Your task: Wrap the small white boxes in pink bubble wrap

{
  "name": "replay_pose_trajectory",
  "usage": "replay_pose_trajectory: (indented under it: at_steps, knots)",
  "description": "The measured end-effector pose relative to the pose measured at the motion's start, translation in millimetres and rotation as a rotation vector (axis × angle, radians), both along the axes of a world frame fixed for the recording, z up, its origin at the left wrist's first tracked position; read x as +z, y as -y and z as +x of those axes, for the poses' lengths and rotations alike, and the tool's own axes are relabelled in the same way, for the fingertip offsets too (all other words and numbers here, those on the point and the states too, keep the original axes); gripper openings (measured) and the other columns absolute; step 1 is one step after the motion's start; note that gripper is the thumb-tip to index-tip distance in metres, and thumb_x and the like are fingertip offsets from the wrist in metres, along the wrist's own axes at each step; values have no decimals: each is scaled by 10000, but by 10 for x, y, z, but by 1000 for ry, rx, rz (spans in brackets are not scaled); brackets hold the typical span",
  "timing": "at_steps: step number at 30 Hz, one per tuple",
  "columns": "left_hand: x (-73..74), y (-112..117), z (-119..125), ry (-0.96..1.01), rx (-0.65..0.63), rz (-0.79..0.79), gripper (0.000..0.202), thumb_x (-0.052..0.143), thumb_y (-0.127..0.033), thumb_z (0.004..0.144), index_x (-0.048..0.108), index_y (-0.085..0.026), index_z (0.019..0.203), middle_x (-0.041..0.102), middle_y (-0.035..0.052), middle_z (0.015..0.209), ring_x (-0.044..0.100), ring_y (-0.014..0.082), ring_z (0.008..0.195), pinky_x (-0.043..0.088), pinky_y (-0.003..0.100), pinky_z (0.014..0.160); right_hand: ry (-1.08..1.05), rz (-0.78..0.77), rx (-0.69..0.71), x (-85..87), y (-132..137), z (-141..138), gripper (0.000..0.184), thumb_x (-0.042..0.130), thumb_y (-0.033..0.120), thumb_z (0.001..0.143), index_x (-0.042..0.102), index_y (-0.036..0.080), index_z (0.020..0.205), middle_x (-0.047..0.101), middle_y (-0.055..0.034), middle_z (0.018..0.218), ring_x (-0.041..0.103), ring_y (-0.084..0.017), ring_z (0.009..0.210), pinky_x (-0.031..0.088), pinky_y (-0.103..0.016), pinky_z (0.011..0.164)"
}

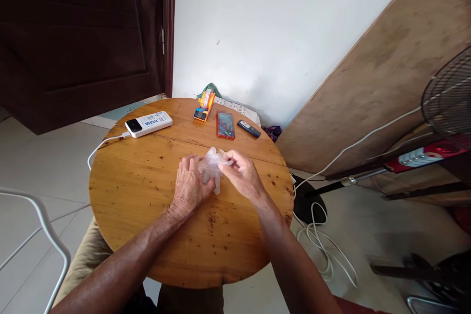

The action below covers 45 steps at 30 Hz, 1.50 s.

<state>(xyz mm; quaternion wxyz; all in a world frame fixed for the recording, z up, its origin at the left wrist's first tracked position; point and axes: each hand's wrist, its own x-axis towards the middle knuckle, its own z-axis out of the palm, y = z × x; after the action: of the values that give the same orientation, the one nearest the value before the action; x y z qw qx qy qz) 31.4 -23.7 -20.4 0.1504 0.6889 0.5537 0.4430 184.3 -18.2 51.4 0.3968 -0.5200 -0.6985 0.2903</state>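
1. In the middle of the frame, the crumpled plastic is sitting between the person's two hands, just above or on the round surface; I cannot tell which.
2. The right hand is pinching its upper right edge between thumb and fingers. The left hand is touching its left side, fingers bent and thumb lying along the lower part; whether it is gripping or only steadying, I cannot tell.
3. By its look, the plastic is weighing next to nothing: soft, limp, probably slippery and apt to cling or tear. A loose edge or corner is offering the best hold, with a light fingertip pinch.
4. It is showing a thin, cloudy, see-through film, wrinkling into ridges with no fixed shape.
5. The surface is showing varnished, knotty wood, with a seam running across it.
6. Toward its upper edge, an orange-and-blue tape dispenser, a flat red-edged phone and a slim black handset are lying. At upper left, a smooth white boxy device is resting, its cable trailing off the edge.
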Motion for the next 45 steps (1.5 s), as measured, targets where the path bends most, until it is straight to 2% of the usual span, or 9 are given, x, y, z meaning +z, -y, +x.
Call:
replay_pose_trajectory:
  at_steps: [4,12,17,22,27,31,37,42,45]
  knots:
    - [-17,-49,-13,88,-83,-81,676,699,-189,682,482,-171,1322,522,148,1309,514,314,1240,444,477,1068,45,81,18,-81,196,-17,43,535,186,802,553,213,774,608,16,749,563,-144,717,428,-238,655]
    - [7,-76,-71,231,-304,-208,277,759,-231,685,603,-213,914,552,110,1246,491,292,1308,470,408,1019,84,221,15,-313,453,-65,146,501,97,841,564,227,865,715,-60,1008,672,-198,962,507,-314,861]
    - [128,-96,-180,144,-400,-290,92,659,-236,766,578,-210,801,640,43,963,604,238,1034,478,389,943,127,339,51,-435,515,-82,205,483,48,841,551,236,884,702,-79,1083,661,-203,1076,514,-332,922]
    - [313,-59,-370,95,-601,-424,253,661,-338,779,587,-219,990,639,34,1023,604,212,970,497,361,873,222,462,47,-523,527,-82,227,489,28,838,549,243,881,684,-94,1168,654,-207,1105,530,-356,930]
    - [163,-89,-366,114,-595,-280,352,658,-207,742,563,-220,1080,630,59,1132,593,208,1082,464,376,996,354,537,43,-601,521,-89,273,484,-4,793,557,236,900,678,-112,1200,635,-234,1159,532,-397,971]
    - [29,-118,-290,174,-571,-233,232,630,-196,755,585,-215,982,639,39,1011,615,176,919,507,316,843,382,558,36,-641,510,-93,297,472,-18,774,562,231,910,680,-115,1204,636,-237,1158,530,-405,983]
    - [79,-115,-232,257,-494,-277,228,690,-287,693,600,-193,880,599,-11,805,517,116,653,427,238,609,162,465,-2,-548,464,-82,217,475,41,840,571,236,846,701,-82,1130,657,-203,1104,517,-344,945]
    - [205,-109,-251,203,-412,-488,227,618,-373,716,618,-169,817,558,-30,682,486,122,611,360,240,550,-29,110,-49,-375,309,-20,35,583,222,830,593,217,796,659,4,778,629,-164,729,492,-268,685]
    - [220,-114,-257,161,-374,-549,287,578,-426,737,639,-158,820,558,-29,654,491,133,615,351,252,552,-154,-92,-33,-368,206,11,107,626,309,799,594,207,798,583,30,697,528,-126,603,409,-237,559]
